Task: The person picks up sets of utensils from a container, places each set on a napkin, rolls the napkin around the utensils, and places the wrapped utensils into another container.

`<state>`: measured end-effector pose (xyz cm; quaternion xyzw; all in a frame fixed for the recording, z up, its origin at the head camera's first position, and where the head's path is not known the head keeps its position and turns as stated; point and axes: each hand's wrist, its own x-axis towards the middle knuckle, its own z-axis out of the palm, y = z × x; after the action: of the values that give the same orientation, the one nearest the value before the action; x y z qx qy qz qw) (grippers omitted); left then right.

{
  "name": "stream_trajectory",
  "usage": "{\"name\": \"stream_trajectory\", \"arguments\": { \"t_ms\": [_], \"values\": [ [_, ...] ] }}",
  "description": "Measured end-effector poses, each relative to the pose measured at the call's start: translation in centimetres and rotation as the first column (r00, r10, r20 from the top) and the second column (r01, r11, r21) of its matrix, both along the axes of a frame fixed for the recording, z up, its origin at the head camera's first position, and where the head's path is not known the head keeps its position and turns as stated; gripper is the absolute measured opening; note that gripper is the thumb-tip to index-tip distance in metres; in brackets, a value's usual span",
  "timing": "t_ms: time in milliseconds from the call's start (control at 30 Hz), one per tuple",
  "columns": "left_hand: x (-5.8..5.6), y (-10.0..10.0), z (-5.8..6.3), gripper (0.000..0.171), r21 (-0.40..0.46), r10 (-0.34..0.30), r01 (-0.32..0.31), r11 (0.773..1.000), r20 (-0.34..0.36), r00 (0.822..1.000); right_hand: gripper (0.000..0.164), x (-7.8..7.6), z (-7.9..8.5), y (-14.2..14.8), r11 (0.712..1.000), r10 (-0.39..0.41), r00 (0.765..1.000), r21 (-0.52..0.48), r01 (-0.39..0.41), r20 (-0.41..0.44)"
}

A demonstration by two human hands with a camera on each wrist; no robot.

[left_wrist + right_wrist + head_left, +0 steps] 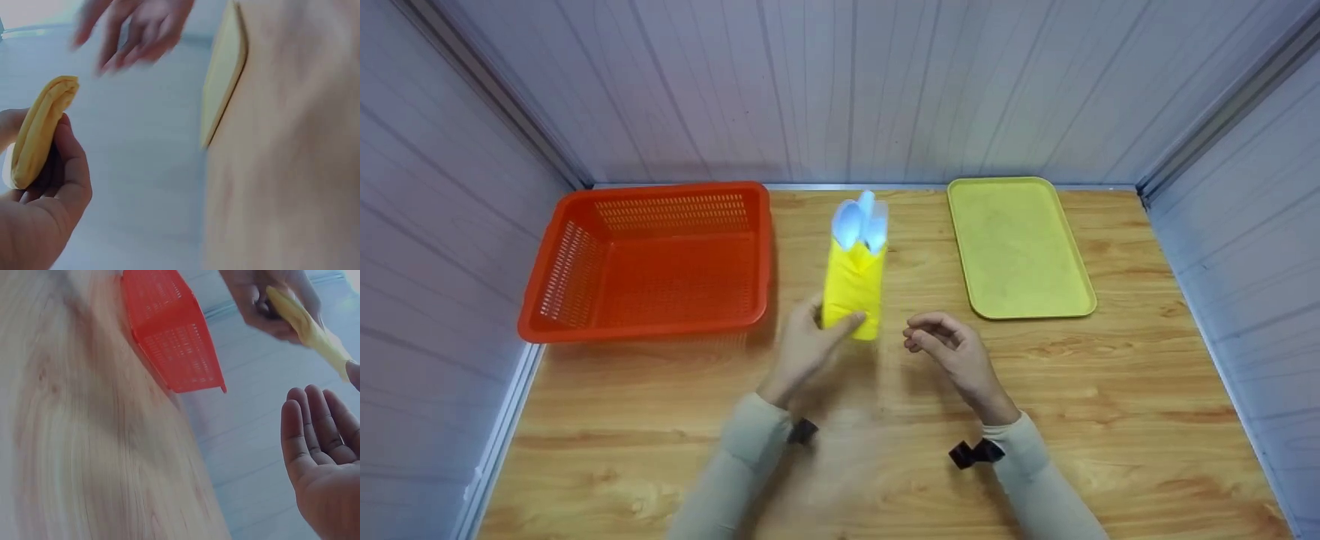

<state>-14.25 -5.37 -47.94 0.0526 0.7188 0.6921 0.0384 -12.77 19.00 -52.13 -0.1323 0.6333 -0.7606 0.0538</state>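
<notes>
In the head view my left hand (801, 346) grips the lower end of a folded yellow napkin (853, 281), thumb across its front. Out of the napkin's top stick a pale blue spoon (847, 223) and other cutlery of the same colour. The napkin is held up above the table; the left wrist view shows the thick folded layers of the napkin (42, 132) end-on. To its right, a short gap away, my right hand (958, 358) hovers with fingers loosely bent and holds nothing. Its palm (332, 478) shows bare in the right wrist view.
A red plastic basket (769, 262) with slotted sides stands at the back left. At the back right a yellow tray (1020, 247) lies flat on the wooden table (1147, 375). Pale panelled walls (847, 90) enclose the table at the back and both sides.
</notes>
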Motion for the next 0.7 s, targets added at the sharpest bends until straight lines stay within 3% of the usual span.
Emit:
{"name": "stream_trajectory", "arguments": {
  "t_ms": [167,333,533,633,700],
  "values": [
    [-1.7,-5.5,2.4,0.032,-0.064,0.094,-0.092,0.994,0.030,0.995,0.027,0.0,-0.7,1.0,0.998,-0.016,1.000,0.062,0.016,-0.009],
    [-3.7,-10.6,3.4,0.043,-0.223,0.188,-0.143,0.964,0.195,0.963,0.025,0.1,-1.3,1.8,0.992,-0.029,0.999,0.124,0.031,-0.022],
    [-5.8,-14.3,2.2,0.056,-0.371,0.256,-0.100,0.923,0.400,0.880,0.026,0.2,-1.7,1.9,0.990,-0.027,1.000,0.140,0.028,-0.010],
    [-6.4,-15.1,1.2,0.057,-0.422,0.269,-0.065,0.904,0.444,0.855,0.026,0.2,-1.8,1.9,0.989,-0.029,1.000,0.148,0.029,0.000],
    [-6.8,-15.3,0.6,0.057,-0.475,0.284,-0.037,0.879,0.460,0.841,0.026,0.1,-1.8,1.9,0.987,-0.034,0.999,0.154,0.033,0.003]
  ]
}}
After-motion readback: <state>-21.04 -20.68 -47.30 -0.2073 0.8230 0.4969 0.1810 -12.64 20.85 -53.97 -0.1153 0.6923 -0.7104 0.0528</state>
